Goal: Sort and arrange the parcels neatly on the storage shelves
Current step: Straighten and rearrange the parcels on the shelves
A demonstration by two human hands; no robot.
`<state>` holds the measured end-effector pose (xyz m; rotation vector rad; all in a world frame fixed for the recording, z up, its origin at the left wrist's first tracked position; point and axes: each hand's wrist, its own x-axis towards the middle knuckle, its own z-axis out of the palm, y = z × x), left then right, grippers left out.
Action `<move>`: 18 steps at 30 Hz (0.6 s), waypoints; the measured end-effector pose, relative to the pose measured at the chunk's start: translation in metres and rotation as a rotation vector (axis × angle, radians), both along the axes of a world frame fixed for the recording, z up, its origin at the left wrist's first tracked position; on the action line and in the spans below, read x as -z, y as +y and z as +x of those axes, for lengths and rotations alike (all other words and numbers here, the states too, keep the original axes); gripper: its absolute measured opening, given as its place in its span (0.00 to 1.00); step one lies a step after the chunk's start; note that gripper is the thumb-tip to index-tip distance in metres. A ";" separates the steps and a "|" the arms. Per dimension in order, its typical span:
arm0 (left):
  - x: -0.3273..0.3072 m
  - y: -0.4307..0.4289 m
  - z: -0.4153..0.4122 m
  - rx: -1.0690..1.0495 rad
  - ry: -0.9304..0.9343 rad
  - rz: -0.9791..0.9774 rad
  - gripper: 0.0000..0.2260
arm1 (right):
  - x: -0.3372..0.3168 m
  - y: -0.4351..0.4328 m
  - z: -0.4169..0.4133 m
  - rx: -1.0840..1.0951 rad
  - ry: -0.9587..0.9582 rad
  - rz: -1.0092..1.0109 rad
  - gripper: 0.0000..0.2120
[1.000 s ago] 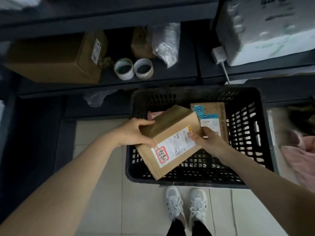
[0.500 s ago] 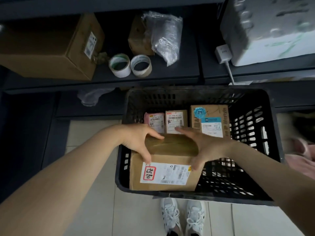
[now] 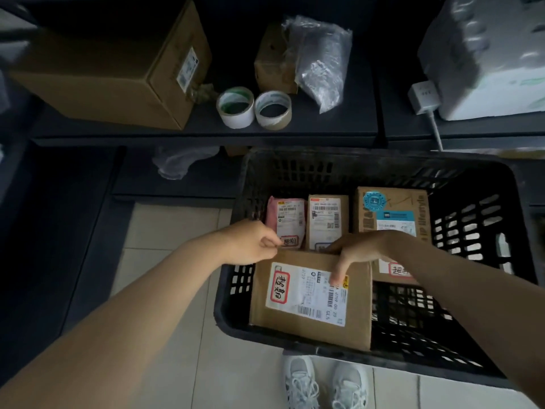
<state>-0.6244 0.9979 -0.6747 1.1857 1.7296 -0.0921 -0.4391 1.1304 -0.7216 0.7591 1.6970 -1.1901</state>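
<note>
A brown cardboard parcel [image 3: 309,323] with a white label and red stamp stands on edge inside the black plastic crate [image 3: 383,163], against its near left wall. My right hand [image 3: 356,249] grips the parcel's top edge, thumb on the label. My left hand [image 3: 253,243] is curled at the parcel's top left corner, next to a pink parcel [image 3: 287,214]; whether it holds anything is unclear. Behind stand a small brown parcel [image 3: 327,216] and a larger box with a blue sticker [image 3: 392,208].
The dark shelf [image 3: 206,134] above the crate carries a big cardboard box [image 3: 112,72], two tape rolls [image 3: 236,106], a bubble-wrap bag [image 3: 321,60] before a small box, a white plug [image 3: 423,95] and a white foam box [image 3: 489,54]. My shoes [image 3: 324,382] stand on the tiled floor.
The brown parcel went down from above the crate into its near left corner and now stands label towards me. My left hand slid off its side to the top corner.
</note>
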 end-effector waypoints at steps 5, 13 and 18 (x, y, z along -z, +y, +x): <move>0.019 -0.024 0.000 0.079 0.041 0.054 0.14 | 0.012 0.003 -0.022 -0.028 -0.125 0.013 0.36; 0.032 -0.032 0.004 0.231 0.134 0.085 0.12 | 0.031 -0.016 -0.049 -0.104 -0.138 0.046 0.33; 0.021 -0.026 -0.002 0.219 0.249 0.252 0.14 | 0.037 -0.022 -0.048 -0.138 -0.097 0.063 0.32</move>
